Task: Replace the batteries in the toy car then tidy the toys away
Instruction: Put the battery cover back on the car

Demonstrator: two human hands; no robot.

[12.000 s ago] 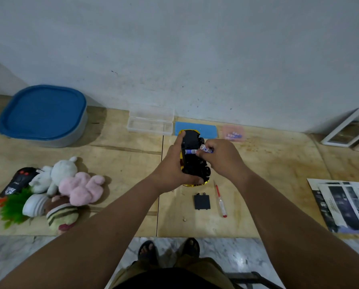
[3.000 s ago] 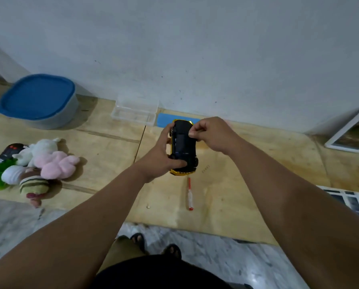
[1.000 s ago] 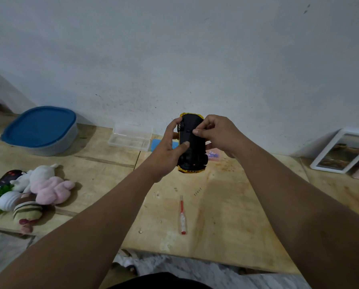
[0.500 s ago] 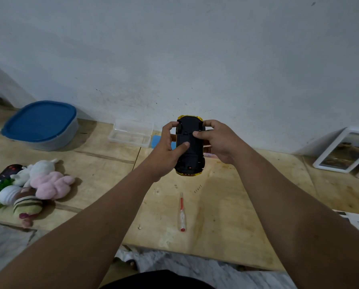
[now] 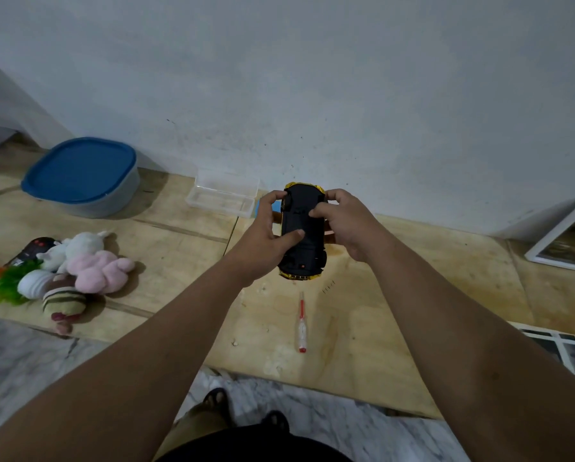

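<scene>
The yellow toy car (image 5: 304, 248) is held upside down in the air above the wooden boards, its black underside facing me. My left hand (image 5: 266, 243) grips its left side, thumb across the underside. My right hand (image 5: 344, 223) holds the right side, with its thumb pressing on the underside near the far end. A red-and-clear screwdriver (image 5: 301, 323) lies on the board below the car. A heap of plush toys (image 5: 76, 271) sits at the left, with a black remote control (image 5: 34, 250) partly hidden behind it.
A grey tub with a blue lid (image 5: 82, 176) stands at the back left. A clear plastic box (image 5: 222, 196) lies by the wall. White picture frames (image 5: 566, 236) lean at the right; printed sheets (image 5: 569, 351) lie at the right edge. My sandalled feet (image 5: 246, 410) are on marble floor.
The battery cover, which lay on the board 12 s ago, is no longer there. In the last second the view tilted down, and my right thumb shifted on the underside.
</scene>
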